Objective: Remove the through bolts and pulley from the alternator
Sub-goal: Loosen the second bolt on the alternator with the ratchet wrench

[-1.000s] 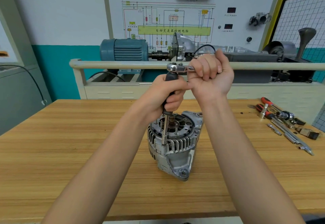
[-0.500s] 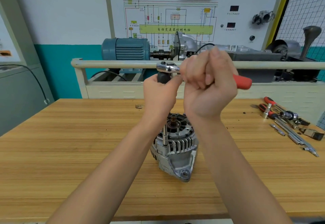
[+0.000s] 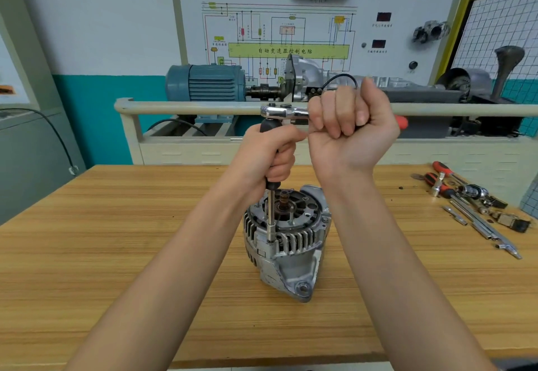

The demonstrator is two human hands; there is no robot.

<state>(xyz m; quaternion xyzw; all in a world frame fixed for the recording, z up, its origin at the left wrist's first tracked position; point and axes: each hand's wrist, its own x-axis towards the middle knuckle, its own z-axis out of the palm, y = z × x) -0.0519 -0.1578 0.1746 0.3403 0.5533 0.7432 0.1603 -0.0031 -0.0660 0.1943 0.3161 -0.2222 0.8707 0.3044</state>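
A: What sits nearest, below the hands?

B: The alternator [image 3: 286,242], standing on end on the wooden bench [image 3: 116,254], directly under both hands, between the two forearms. Its finned housing faces up, with the shaft end showing in the middle.

A: And the left hand?

B: The left hand [image 3: 266,158] is wrapped round the black grip of an upright extension bar [image 3: 270,216]. The socket at the bar's lower end sits on the near rim of the alternator housing. Whether a bolt head is under it, I cannot tell.

A: The right hand?

B: The right hand [image 3: 349,128] is fisted round the handle of a ratchet [image 3: 286,113], just beside and slightly above the left. The chrome head pokes out toward the left hand and sits on top of the bar; the red handle end sticks out on the other side.

A: Anything farther off?

B: Loose tools [image 3: 471,204] lie on the bench well to the right of the right hand. Beyond both hands stands a railed stand with a blue motor [image 3: 206,83], and behind that a wiring-diagram board [image 3: 291,35].
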